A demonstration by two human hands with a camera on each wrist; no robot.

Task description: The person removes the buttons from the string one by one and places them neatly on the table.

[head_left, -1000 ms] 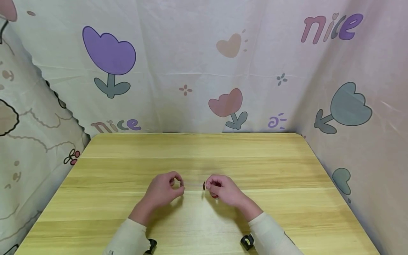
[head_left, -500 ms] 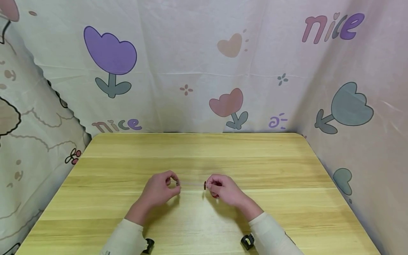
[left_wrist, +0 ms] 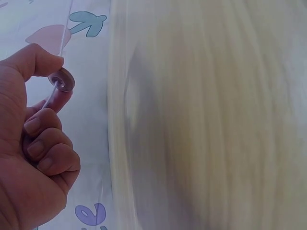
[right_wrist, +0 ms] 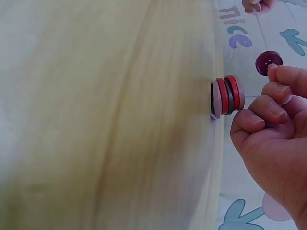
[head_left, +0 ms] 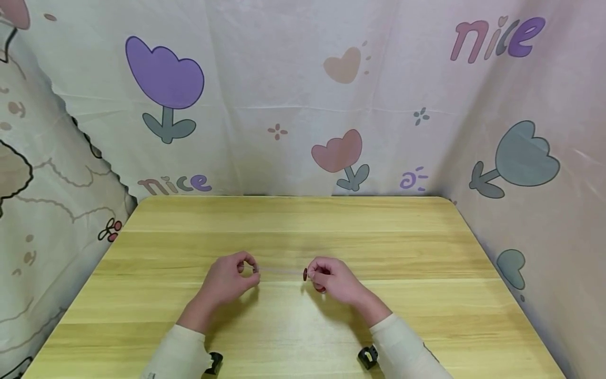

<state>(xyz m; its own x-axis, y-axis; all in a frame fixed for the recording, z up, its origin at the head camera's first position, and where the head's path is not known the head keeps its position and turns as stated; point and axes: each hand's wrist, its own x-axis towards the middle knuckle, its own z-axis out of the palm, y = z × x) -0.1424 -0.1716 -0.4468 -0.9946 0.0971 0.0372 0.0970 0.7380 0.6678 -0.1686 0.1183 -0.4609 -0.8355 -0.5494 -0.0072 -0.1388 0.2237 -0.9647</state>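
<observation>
My left hand (head_left: 227, 279) pinches a brownish-grey button (left_wrist: 68, 81) between thumb and forefinger, its other fingers curled. A thin clear string (head_left: 281, 272) passes through this button and runs taut across to my right hand (head_left: 333, 279). The right fingertips pinch the string right beside a dark red button (right_wrist: 268, 63), which sits upright on it. Below the right hand, in the right wrist view, hangs a row of several red, black and pinkish threaded buttons (right_wrist: 228, 96). Most of this row is hidden by the hand in the head view.
Both hands are above a light wooden table (head_left: 293, 221). A printed cloth (head_left: 255, 68) with flowers and lettering hangs behind it and at the sides. Black wrist mounts (head_left: 367, 358) sit at both cuffs.
My left hand has moved left, away from the right, with the brownish-grey button in its fingers. A longer stretch of string now shows between the hands. The right hand has stayed nearly still.
</observation>
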